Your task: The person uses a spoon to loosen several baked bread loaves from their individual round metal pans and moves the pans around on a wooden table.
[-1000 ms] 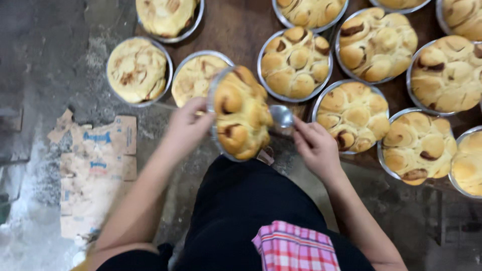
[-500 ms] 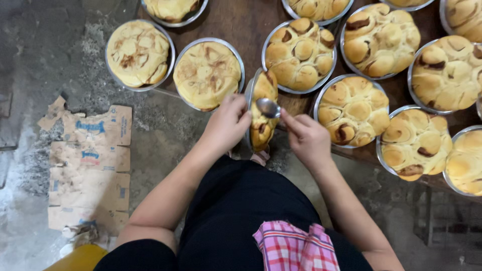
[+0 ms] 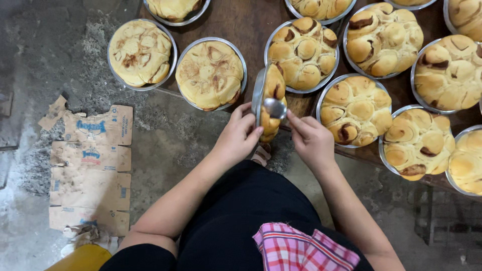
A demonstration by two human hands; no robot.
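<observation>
Since half a second ago, the tilted pan (image 3: 261, 95) is standing nearly on edge. The left hand (image 3: 240, 138) is clenching its rim; the right hand (image 3: 312, 143) is gripping a spoon (image 3: 275, 108) against the bread (image 3: 273, 103). At 10 o'clock, two loaves (image 3: 210, 74) are lying bottom-up; the other pans (image 3: 355, 108) are waiting.

The tilted pan (image 3: 259, 95) shows only its thin rim edge-on; its underside is out of sight. The left hand (image 3: 238, 135) covers the lower end of the bread (image 3: 273, 100) in it. The spoon (image 3: 275, 107) shows only its bowl; the handle disappears inside the right hand (image 3: 314, 143), so that grip can't be made out. Along the top edge, three pans of bread (image 3: 173, 9) are sliced off. At the right edge, two more pans (image 3: 467, 160) run out of view. The bench (image 3: 246, 22) is mostly buried under pans.
</observation>
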